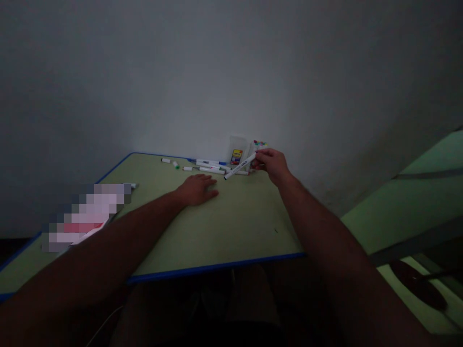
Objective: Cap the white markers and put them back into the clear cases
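Above the back right part of the table, my right hand [271, 163] pinches a white marker [240, 166] by one end. The marker slants down to the left, its dark tip lowest. My left hand [198, 189] lies flat on the tabletop with the fingers apart, holding nothing. Just behind it lie several white markers [211, 170] near the wall. Loose caps are to their left, among them a green-ended cap [175, 165] and a dark-ended cap [165, 160]. A clear case [237, 149] with a yellow label stands behind the held marker, and colourful marker ends [259, 143] show beside it.
The pale table [231, 226] has a blue edge and stands against a grey wall [202, 77]. A blurred-out pinkish sheet [87, 217] lies at the left, with a white marker-like object [133, 185] at its far end. A dark round object [417, 284] is at lower right.
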Demonstrator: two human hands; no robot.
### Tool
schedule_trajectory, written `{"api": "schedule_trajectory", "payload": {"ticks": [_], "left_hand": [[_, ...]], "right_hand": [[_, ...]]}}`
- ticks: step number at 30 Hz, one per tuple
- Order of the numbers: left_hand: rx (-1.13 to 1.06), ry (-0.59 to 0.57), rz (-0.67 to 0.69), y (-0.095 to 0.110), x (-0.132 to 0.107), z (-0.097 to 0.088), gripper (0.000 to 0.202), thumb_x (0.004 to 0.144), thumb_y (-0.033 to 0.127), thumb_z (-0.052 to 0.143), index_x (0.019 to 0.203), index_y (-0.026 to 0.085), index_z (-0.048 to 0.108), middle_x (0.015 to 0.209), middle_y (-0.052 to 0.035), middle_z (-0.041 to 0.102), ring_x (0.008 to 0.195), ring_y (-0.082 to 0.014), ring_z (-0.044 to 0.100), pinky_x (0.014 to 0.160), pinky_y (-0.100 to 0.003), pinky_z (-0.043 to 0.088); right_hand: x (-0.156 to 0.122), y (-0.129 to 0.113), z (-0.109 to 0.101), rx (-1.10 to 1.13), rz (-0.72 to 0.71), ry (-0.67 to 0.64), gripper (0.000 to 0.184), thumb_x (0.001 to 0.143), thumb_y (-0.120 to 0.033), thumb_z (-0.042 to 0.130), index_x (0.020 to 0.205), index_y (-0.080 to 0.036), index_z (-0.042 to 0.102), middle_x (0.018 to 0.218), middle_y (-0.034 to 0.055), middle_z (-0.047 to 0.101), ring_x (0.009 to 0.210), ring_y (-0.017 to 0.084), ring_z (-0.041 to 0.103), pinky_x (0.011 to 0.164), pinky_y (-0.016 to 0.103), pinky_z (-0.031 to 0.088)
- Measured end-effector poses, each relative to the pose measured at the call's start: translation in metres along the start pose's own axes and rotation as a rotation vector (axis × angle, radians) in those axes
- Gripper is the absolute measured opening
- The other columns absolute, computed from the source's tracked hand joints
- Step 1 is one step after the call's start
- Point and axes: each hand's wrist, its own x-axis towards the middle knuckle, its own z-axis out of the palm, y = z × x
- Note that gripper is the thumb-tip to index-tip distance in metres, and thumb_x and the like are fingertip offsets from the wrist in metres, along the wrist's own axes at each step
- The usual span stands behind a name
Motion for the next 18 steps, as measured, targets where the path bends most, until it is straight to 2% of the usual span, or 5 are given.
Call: {"api": "schedule_trajectory", "payload": {"ticks": [8,14,18], "left_hand": [[0.028,-0.037,-0.028,-0.003,0.003,0.002,0.071,0.089,0.067,0.033,0.141,0.023,0.052,0.149,-0.0119,0.047,0.138,-0.0296,0.041,0.111,-0.047,0.031],[0.027,-0.044,-0.018,-0.003,0.003,0.002,0.072,0.090,0.066,0.031,0.142,0.022,0.052,0.150,-0.0127,0.047,0.138,-0.0307,0.040,0.111,-0.048,0.031],[0.030,-0.043,-0.025,-0.002,0.003,0.002,0.072,0.089,0.067,0.032,0.142,0.022,0.052,0.149,-0.0126,0.047,0.138,-0.0306,0.041,0.112,-0.048,0.030]], "right_hand": [[0.025,-0.033,-0.029,-0.162,-0.071,0.085,0.007,0.081,-0.013,0.065,0.088,-0.016,0.064,0.075,0.0029,0.066,0.063,0.010,0.064,0.057,0.022,0.056],[0.056,-0.068,-0.054,-0.233,-0.185,0.199,0.006,0.081,-0.014,0.065,0.085,-0.017,0.061,0.077,0.0023,0.063,0.065,0.011,0.063,0.056,0.022,0.056],[0.079,-0.081,-0.066,-0.256,-0.251,0.278,0.007,0.080,-0.014,0.064,0.085,-0.017,0.060,0.076,0.0027,0.061,0.065,0.012,0.063,0.055,0.023,0.056]]}}
